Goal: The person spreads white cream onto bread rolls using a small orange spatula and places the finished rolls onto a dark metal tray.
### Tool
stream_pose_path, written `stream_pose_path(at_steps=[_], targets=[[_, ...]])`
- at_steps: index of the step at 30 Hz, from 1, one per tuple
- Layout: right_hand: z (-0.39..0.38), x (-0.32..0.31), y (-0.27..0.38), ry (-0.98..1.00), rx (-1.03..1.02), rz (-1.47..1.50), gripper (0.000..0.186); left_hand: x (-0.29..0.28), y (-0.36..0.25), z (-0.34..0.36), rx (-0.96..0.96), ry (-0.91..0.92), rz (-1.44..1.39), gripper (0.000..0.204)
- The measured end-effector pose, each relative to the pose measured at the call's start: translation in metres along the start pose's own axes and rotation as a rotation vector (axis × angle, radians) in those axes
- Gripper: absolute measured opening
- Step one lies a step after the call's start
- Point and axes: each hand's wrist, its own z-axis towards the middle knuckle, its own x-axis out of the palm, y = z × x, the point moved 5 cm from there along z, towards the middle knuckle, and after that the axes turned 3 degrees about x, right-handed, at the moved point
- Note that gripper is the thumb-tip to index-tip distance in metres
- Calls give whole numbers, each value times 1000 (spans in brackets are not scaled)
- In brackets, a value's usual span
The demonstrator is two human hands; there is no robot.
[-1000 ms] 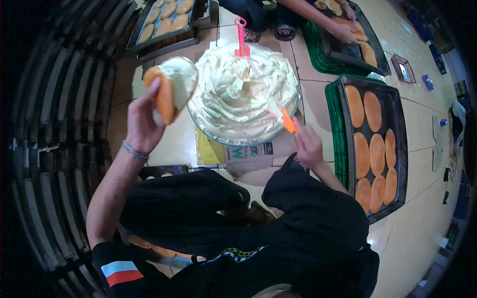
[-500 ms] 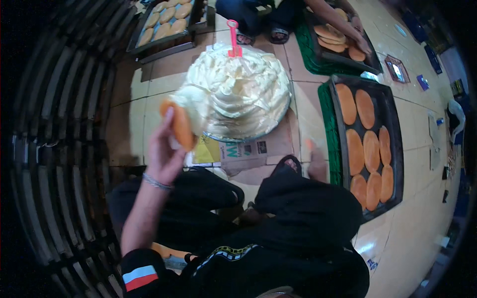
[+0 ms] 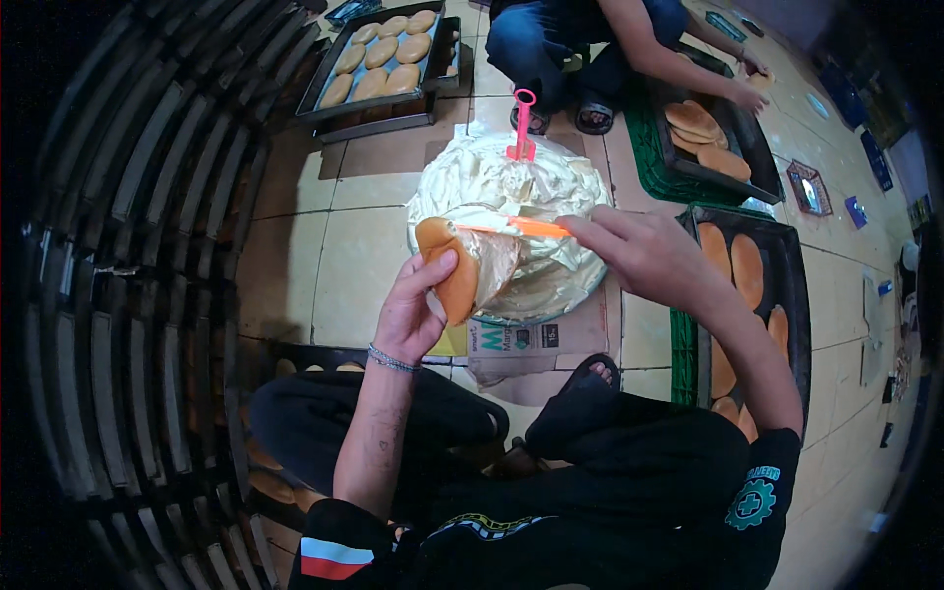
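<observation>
Orange-handled knife (image 3: 539, 228), gripped in the fingers of the right hand (image 3: 644, 256), could tear the split bun (image 3: 451, 280) that the left hand (image 3: 408, 310) pinches at the near-left edge of the bowl (image 3: 531, 321), if pressed too hard.

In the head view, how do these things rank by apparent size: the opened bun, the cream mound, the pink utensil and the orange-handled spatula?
1. Cream mound
2. Opened bun
Unranked: orange-handled spatula and pink utensil. Both look smaller than the bun, but the right hand covers part of the spatula's handle.
</observation>
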Motion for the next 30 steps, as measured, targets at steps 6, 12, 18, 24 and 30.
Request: stream_pose_path(at_steps=[6,12,18,24,30], targets=[[-2,24,21,-15,-62,-30,51,-19,-4,1,52,-156,-183,34],[-10,56,58,-52,-20,58,55,-34,3,16,187,-321,-424,35],[-10,51,59,-2,-35,149,52,-56,-7,16,237,-337,-474,37],[13,37,14,-207,192,340,28,-29,-2,7,89,-180,-456,35],[17,42,-5,-171,181,528,24,-20,-4,2,36,-84,-409,35]])
